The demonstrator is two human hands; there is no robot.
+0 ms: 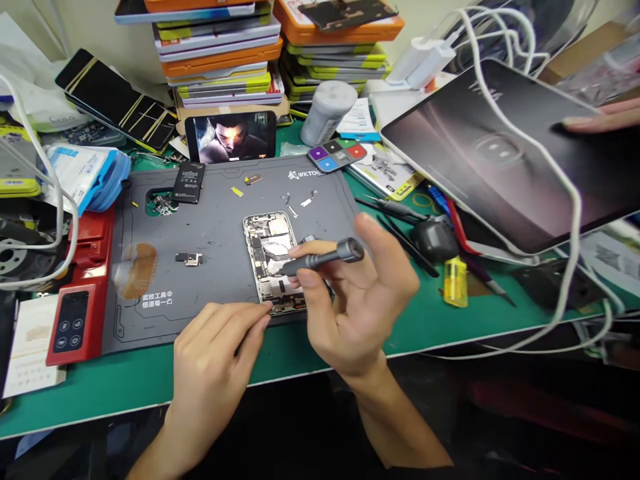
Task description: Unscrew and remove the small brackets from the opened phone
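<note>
An opened phone (pixel 277 283), its inner boards and a silvery battery area exposed, lies on the grey work mat (pixel 215 227). My left hand (pixel 220 353) has its fingers closed at the phone's lower left corner, gripping its edge. My right hand (pixel 360 300) is closed round a dark grey precision screwdriver (pixel 325 257), tilted over the phone with its tip end pointing to the phone's left side. The fingers partly hide the phone's right edge. A small loose phone part (pixel 189 259) rests on the mat to the left.
A black battery (pixel 189 183), yellow scraps and tiny parts lie on the mat. Behind it a phone (pixel 233 137) plays a video. A red device (pixel 75 313) borders the left. Stacked boxes (pixel 220 60) stand behind. At right, another person's hand (pixel 605 120) touches a large tablet (pixel 495 153).
</note>
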